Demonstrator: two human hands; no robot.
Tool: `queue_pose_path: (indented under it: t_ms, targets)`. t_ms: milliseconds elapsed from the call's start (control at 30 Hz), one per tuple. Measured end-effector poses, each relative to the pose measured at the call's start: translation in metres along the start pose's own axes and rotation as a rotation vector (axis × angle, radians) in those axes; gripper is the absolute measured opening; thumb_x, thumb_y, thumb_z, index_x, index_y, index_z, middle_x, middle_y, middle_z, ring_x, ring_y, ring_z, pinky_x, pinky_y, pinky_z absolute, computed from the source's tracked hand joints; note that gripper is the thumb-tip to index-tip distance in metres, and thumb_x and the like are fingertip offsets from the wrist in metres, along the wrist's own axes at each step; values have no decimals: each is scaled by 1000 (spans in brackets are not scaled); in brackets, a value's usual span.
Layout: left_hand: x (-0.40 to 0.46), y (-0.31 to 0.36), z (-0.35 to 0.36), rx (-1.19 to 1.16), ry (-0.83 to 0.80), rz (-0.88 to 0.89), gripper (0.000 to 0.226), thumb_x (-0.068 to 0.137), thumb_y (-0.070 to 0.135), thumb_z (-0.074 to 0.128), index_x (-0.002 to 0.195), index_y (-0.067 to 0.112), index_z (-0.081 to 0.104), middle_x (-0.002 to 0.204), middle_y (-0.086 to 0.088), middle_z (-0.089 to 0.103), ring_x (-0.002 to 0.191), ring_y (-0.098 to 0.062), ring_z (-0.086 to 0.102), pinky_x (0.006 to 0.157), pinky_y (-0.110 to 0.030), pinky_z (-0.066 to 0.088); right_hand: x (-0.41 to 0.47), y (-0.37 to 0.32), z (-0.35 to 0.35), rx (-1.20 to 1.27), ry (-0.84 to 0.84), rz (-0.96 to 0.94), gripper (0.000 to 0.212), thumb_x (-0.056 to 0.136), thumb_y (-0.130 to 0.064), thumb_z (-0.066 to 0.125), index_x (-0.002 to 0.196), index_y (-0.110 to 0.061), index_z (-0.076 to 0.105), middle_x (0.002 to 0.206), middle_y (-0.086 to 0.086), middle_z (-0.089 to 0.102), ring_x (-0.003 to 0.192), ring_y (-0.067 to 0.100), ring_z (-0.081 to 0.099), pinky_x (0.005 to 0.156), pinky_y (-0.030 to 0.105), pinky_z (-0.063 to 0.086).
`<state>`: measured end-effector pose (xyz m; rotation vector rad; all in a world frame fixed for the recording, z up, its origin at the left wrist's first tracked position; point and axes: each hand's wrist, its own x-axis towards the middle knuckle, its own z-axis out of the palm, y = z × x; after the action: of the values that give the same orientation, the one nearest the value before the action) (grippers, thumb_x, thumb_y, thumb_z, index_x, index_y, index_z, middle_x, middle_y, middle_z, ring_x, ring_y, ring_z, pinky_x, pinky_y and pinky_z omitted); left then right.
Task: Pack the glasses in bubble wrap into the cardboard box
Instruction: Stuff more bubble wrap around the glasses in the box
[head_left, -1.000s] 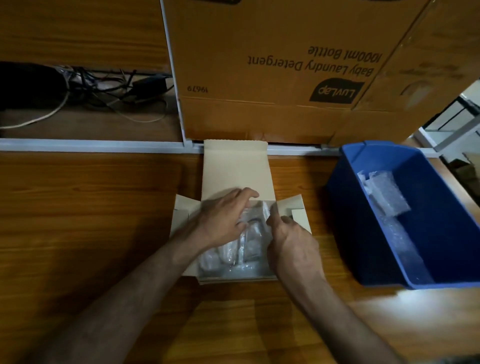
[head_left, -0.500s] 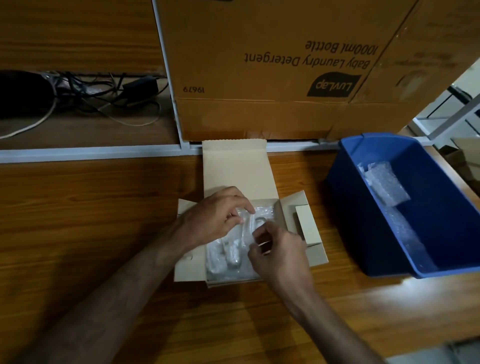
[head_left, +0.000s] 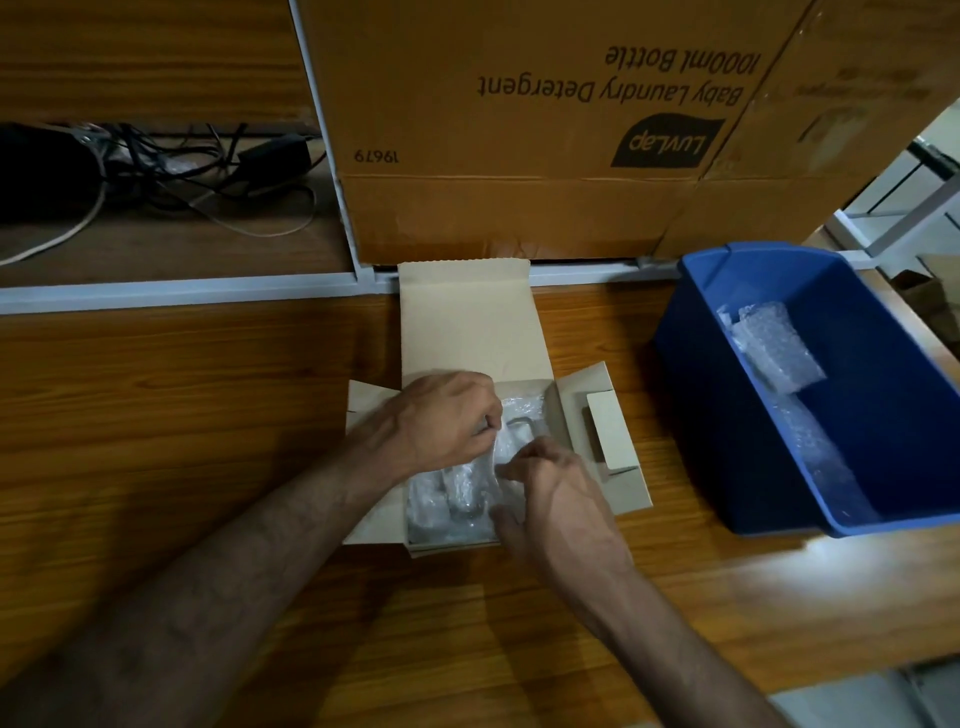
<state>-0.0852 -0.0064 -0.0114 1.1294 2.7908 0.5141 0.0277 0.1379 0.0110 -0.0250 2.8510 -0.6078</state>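
A small pale cardboard box (head_left: 467, 322) lies open on the wooden table, lid flap standing at the back and side flaps spread. Inside it lie glasses wrapped in clear bubble wrap (head_left: 462, 493). My left hand (head_left: 441, 421) is over the box's back left, its fingers pinching the bubble wrap. My right hand (head_left: 550, 493) is at the box's right side, fingers curled onto the same wrap. The hands hide much of the box's inside.
A blue plastic bin (head_left: 701, 405) stands to the right with more bubble-wrapped pieces (head_left: 774, 348) inside. A large brown detergent carton (head_left: 519, 130) rises right behind the small box. Tangled black cables (head_left: 171, 166) lie on the shelf at the back left.
Both hands have closed in over the wrap in the box. The left hand went from flat on the wrap to pinching it, and the right hand moved left from the box's right flap.
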Motion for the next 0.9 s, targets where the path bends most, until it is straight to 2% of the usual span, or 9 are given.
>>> queue_pose_path:
  t_ms: [67, 133, 267, 367, 500, 567, 633, 733, 900]
  targets:
    - [2, 1, 1, 31, -7, -2, 14, 91, 25, 64, 94, 19, 77, 96, 7, 68, 86, -11, 63, 80, -35, 55, 1, -2, -3, -107, -35, -29, 35, 92, -24, 73, 126, -24, 66, 129, -3, 59, 113, 12, 59, 100, 30, 53]
    - [2, 0, -2, 40, -33, -7, 16, 91, 27, 62, 95, 21, 77, 96, 8, 67, 85, -10, 62, 79, -35, 56, 5, -4, -4, -132, -39, -23, 30, 93, -20, 72, 122, -26, 66, 118, -3, 65, 101, 10, 64, 93, 28, 56]
    - [3, -6, -7, 80, -146, 38, 24, 95, 42, 57, 112, 32, 71, 109, 9, 61, 94, -8, 58, 79, -34, 55, 8, -10, -1, -104, -22, -17, 20, 97, -24, 67, 117, -28, 62, 101, -6, 67, 86, 8, 64, 80, 26, 58]
    - [-1, -10, -5, 151, -195, 80, 32, 98, 50, 52, 125, 36, 62, 112, 7, 52, 95, -8, 52, 74, -27, 47, 8, -10, 2, -73, -10, 11, 16, 99, -28, 64, 114, -29, 60, 94, -8, 63, 79, 7, 61, 75, 23, 56]
    - [-7, -10, -2, 251, -144, 114, 36, 98, 53, 46, 128, 35, 59, 101, 5, 45, 85, -9, 44, 66, -27, 34, 5, -11, 1, -28, -38, 38, 8, 100, -37, 59, 101, -31, 65, 84, -12, 63, 70, 2, 60, 67, 22, 56]
    - [-7, -7, -2, 281, -152, 109, 39, 98, 55, 46, 128, 33, 57, 101, 3, 43, 85, -10, 42, 66, -29, 34, 5, -10, 0, -42, -93, 16, 12, 100, -36, 58, 99, -30, 68, 86, -10, 68, 71, 4, 63, 70, 27, 59]
    - [-6, -3, -2, 299, -170, 92, 41, 97, 56, 46, 130, 33, 55, 107, 0, 46, 88, -11, 42, 68, -30, 36, 6, -9, -7, -90, -176, -18, 12, 98, -30, 62, 107, -31, 70, 99, -8, 71, 83, 7, 66, 80, 31, 59]
    - [-5, 1, -2, 321, -202, 67, 42, 98, 57, 45, 133, 34, 52, 115, -3, 48, 90, -11, 37, 71, -30, 34, 11, -4, -16, -157, -262, -50, 32, 94, -20, 70, 122, -34, 66, 117, -6, 69, 100, 11, 66, 93, 33, 55]
    - [-6, 2, -2, 353, -217, 55, 45, 99, 61, 41, 134, 36, 54, 115, -3, 47, 89, -11, 32, 71, -33, 31, 14, -6, -15, -315, -204, -125, 25, 96, -22, 68, 120, -22, 62, 107, 0, 68, 94, 16, 64, 94, 36, 52]
